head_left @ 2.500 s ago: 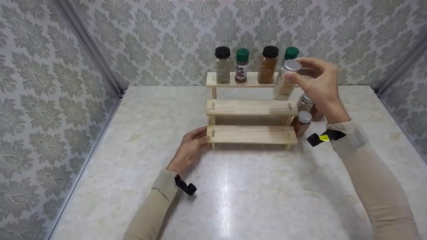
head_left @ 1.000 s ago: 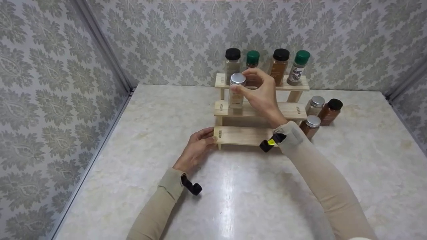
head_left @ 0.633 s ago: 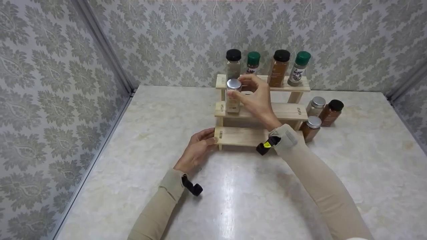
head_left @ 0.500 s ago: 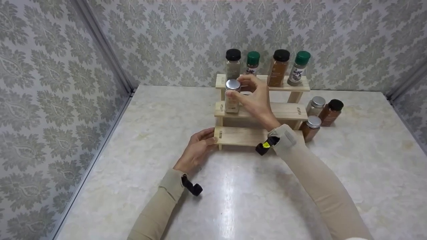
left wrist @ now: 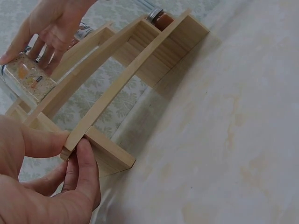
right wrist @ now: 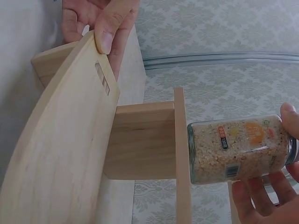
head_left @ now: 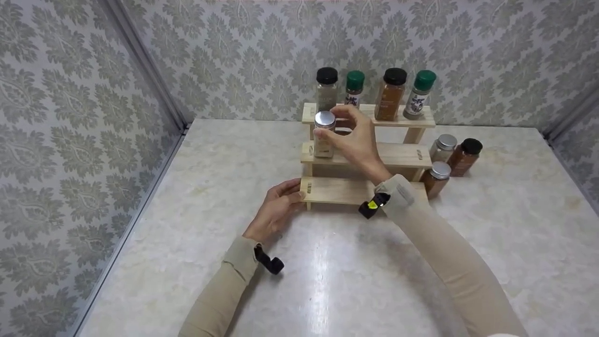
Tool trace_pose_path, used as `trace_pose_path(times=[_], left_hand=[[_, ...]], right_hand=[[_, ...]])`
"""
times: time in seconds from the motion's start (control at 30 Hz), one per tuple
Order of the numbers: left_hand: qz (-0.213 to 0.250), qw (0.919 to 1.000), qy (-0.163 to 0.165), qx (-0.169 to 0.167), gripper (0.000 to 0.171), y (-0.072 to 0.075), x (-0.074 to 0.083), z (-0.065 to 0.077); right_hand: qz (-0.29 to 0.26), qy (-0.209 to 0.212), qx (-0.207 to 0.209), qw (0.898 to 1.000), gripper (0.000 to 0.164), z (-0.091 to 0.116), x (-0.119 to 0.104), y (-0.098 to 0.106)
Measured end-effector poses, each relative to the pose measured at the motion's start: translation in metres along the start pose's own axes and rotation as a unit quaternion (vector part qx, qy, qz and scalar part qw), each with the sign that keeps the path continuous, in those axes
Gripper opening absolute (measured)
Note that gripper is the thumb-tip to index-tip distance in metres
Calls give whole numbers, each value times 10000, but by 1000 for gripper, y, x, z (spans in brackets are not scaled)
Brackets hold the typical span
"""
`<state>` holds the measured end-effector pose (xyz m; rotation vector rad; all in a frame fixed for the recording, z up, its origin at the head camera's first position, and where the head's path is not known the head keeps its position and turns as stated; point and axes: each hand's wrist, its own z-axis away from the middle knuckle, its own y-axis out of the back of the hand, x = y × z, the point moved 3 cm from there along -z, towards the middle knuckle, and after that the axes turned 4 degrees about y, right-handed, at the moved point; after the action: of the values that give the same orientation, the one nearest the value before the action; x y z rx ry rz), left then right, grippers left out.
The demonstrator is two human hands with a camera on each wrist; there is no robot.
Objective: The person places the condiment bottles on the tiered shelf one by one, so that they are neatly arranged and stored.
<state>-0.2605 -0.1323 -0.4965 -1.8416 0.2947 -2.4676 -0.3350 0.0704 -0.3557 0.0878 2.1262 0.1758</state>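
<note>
A wooden three-tier spice rack (head_left: 344,189) stands on the table. My left hand (head_left: 273,210) pinches the left end of its lowest shelf, thumb above and fingers below, as the left wrist view shows. My right hand (head_left: 358,142) holds a square glass spice jar (head_left: 324,150) by its upper part, just under the silver lid. The jar is upright at the left end of the middle shelf, its base right at the board in the right wrist view. Pale grainy seasoning fills this jar (right wrist: 238,147), and its label carries orange print.
On the top shelf stand a black-capped jar (head_left: 326,91), a green-capped bottle (head_left: 354,86), an orange-brown jar (head_left: 390,98) and another green-capped bottle (head_left: 416,100). Right of the rack are two silver-lidded jars (head_left: 436,182) and a black-capped red-brown jar (head_left: 464,161). Patterned walls (head_left: 262,47) enclose the table.
My right hand has carried the jar leftward from the rack's right side and down to the middle shelf's left end. In the last half second it has barely moved. My left hand keeps its hold.
</note>
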Motion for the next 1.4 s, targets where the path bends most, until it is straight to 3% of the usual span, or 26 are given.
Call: trace_pose_path(times=[0.13, 0.37, 0.73, 1.03, 1.4], left_hand=[[88, 9999, -23, -100, 55, 2, -1, 0], [37, 10000, -1, -22, 54, 6, -1, -1], [183, 9998, 59, 79, 55, 7, 0, 0], [108, 9999, 70, -44, 54, 7, 0, 0], [230, 9996, 62, -173, 54, -1, 0, -3]], right_hand=[[26, -58, -121, 9999, 58, 1, -6, 7], [-26, -15, -226, 9997, 45, 1, -23, 33], [399, 142, -549, 9976, 38, 12, -32, 102], [721, -23, -795, 9942, 41, 29, -16, 168], [1390, -333, -768, 9868, 46, 58, 24, 219]])
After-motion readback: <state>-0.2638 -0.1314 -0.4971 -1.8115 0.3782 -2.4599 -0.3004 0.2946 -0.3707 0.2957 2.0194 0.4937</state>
